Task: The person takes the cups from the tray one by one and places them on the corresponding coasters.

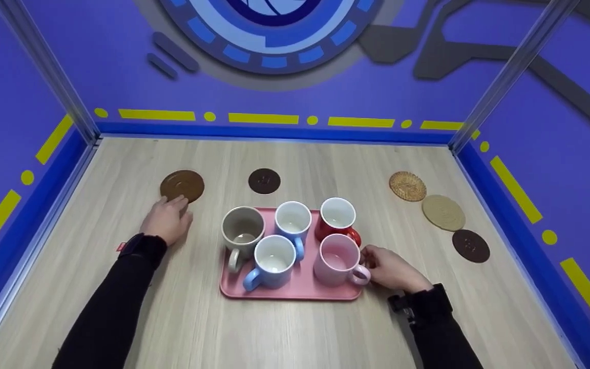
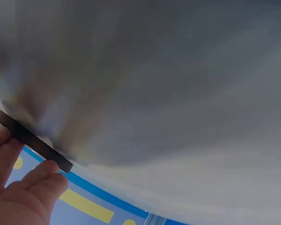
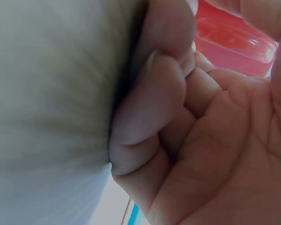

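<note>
My left hand [image 1: 166, 221] reaches to a brown round coaster [image 1: 182, 185], its fingertips at the near edge. In the left wrist view that coaster [image 2: 33, 143] shows edge-on as a dark bar, with extended fingers [image 2: 42, 176] against it. My right hand [image 1: 392, 267] is at the right side of the pink tray [image 1: 302, 292], beside the handles of the red mug [image 1: 332, 223] and the pink mug [image 1: 337, 260]. Its fingers [image 3: 150, 103] look curled in the right wrist view, with glossy red behind them; whether they hold the red handle I cannot tell.
Also on the tray are a grey-beige mug [image 1: 243, 230], a light blue mug [image 1: 293, 221] and another blue mug [image 1: 274, 260]. A dark coaster [image 1: 264, 181] lies behind it. To the right lie a woven coaster [image 1: 407, 186], a beige coaster [image 1: 443, 212] and a dark brown coaster [image 1: 471, 246].
</note>
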Demonstrator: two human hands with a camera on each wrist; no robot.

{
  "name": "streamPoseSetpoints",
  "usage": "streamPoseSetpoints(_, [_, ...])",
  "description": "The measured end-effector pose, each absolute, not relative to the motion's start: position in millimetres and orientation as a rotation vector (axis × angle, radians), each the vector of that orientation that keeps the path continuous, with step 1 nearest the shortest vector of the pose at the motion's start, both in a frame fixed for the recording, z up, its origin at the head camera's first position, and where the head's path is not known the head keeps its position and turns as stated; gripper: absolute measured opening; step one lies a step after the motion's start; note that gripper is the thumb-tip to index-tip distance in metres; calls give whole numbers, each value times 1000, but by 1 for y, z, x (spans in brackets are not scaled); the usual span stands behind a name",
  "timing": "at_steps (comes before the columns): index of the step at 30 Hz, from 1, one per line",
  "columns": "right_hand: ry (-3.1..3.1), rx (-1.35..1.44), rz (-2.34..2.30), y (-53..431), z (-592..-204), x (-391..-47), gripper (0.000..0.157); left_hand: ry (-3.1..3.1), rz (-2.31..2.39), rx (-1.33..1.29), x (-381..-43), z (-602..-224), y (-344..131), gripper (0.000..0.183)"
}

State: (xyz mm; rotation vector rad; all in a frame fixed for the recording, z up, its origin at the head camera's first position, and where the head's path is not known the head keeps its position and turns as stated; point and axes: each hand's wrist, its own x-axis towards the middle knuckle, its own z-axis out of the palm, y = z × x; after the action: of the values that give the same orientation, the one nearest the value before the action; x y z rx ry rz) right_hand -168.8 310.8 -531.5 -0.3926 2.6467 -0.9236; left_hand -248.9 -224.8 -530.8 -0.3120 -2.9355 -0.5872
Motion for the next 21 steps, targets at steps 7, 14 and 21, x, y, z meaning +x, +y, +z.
streamPoseSetpoints(7, [2626, -381, -944, 311, -531, -170, 31, -2987, -659, -345, -259, -528, -202, 45])
streamPoseSetpoints(14, [2651, -389, -925, 311, -530, -169, 29, -3001, -714, -438, -268, -530, -174, 45])
streamPoseSetpoints(21, [2661, -400, -912, 310, -530, -168, 27, -3022, -674, -497, -273, -532, -155, 43])
